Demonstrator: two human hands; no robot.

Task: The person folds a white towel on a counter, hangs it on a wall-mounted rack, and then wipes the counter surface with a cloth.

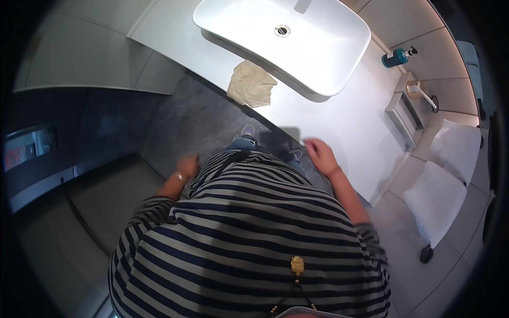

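My left hand [187, 165], slightly blurred, hangs low beside my striped shirt, a metal bracelet at its wrist; whether it holds anything cannot be told. At the front edge of the white countertop [338, 131] is my right hand [319, 154], its fingers curled and blurred. A small pale thing shows at its fingertips, too unclear to name. A crumpled beige cloth [250, 84] lies on the counter, partly over its front edge, between the edge and the white vessel sink [318, 59].
Behind the sink's right end stands a teal pump bottle [394, 58]. A grey tray [401, 115] and an amber glass container [414, 89] are at the right wall. White towels [437, 202] hang farther right. A dark panel edge [91, 89] juts in at left.
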